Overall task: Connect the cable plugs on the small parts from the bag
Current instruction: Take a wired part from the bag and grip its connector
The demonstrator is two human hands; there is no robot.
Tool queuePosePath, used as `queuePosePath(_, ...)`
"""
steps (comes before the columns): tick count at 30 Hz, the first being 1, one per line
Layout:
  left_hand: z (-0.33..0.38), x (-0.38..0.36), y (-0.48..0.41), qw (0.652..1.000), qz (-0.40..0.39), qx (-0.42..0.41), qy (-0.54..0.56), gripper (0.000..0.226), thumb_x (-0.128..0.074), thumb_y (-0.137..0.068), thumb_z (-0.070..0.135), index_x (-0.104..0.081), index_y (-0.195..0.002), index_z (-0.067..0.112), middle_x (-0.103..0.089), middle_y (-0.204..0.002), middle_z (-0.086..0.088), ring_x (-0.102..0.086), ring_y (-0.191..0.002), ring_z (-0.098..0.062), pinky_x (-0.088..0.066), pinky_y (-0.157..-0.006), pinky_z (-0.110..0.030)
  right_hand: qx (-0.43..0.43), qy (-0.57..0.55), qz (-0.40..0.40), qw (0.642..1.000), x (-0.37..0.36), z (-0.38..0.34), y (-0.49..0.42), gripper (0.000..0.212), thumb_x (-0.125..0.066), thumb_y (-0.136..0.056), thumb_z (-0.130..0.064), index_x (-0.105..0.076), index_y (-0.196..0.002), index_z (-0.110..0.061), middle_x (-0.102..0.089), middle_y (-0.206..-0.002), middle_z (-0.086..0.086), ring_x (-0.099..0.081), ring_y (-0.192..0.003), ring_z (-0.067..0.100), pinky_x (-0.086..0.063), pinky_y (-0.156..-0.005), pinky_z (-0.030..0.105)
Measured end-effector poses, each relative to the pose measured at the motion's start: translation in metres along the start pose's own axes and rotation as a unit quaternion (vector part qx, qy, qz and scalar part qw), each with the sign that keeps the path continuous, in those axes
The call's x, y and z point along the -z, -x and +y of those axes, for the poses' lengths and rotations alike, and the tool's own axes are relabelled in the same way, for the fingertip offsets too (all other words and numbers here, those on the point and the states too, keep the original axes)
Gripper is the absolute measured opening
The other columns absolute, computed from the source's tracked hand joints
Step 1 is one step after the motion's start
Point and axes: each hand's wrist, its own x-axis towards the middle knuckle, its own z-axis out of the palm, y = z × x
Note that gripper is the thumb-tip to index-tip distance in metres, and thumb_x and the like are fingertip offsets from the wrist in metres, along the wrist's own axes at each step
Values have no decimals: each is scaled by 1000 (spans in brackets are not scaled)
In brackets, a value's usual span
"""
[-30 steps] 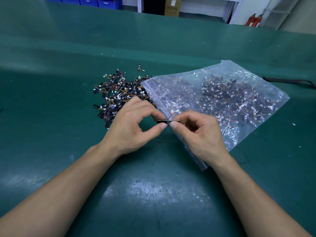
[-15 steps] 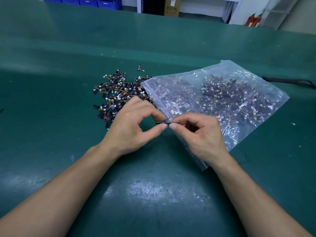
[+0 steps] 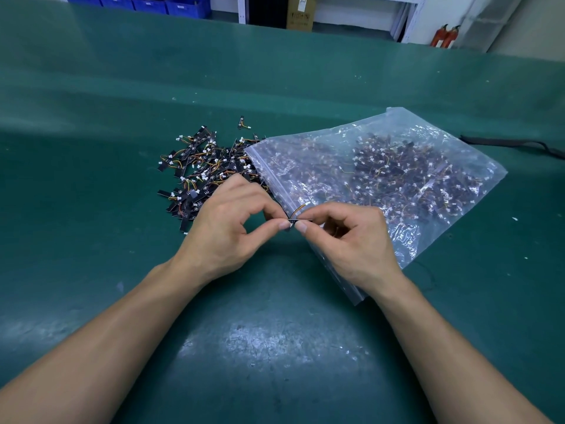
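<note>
A single clear zip bag (image 3: 409, 243) lies flat on the green table (image 3: 275, 347), its zip edge facing the left hand, and it is full of small black strip parts with orange wires and white plugs, far too many to count. Just left of that edge, touching it, sits one loose pile (image 3: 198, 172) of the same parts, also beyond counting, with one stray part (image 3: 242, 123) lying apart behind it. One small part (image 3: 302, 220) is held above the table in front of the bag's near edge, its long axis running level from left to right, with an orange wire (image 3: 297, 210) arching up from it to a white plug. The left hand (image 3: 226, 231) pinches its left end between thumb and forefinger, and the right hand (image 3: 354, 240) pinches the right end likewise, other fingers curled. At the back stand a row of blue bins (image 3: 153, 3), one cardboard box (image 3: 301, 13) and two red fire extinguishers (image 3: 444, 35).
</note>
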Motion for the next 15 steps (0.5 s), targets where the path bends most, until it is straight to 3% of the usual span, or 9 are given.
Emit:
queuePosePath(6, 1, 1, 1, 1000, -9, 25, 1, 11, -76, -87, 26, -74, -87, 14, -69, -86, 7, -55, -84, -18, -40, -80, -23, 18, 15, 8, 1000, 2, -1, -1, 2, -78, -85, -19, -79, -84, -18, -65, -69, -22, -49, -50, 4, -34, -55, 9)
queuePosePath(13, 1, 3, 1, 1000, -2, 7, -8, 7, -75, -89, 18, -73, -82, 15, -68, -82, 5, -56, -80, -21, -44, -80, -29, 3, -1, 13, 1000, -2, 0, 0, 9, -80, -83, -27, -78, -91, -30, -70, -75, -14, -50, -51, 6, -38, -55, 13)
queuePosePath(15, 2, 3, 1, 1000, -1, 6, -5, 7, -75, -89, 17, -73, -82, 14, -68, -82, 5, -57, -80, -21, -44, -80, -30, 8, 8, 7, 1000, -2, 1, 0, 3, -79, -84, -27, -78, -87, -28, -68, -72, -18, -50, -50, 5, -36, -56, 10)
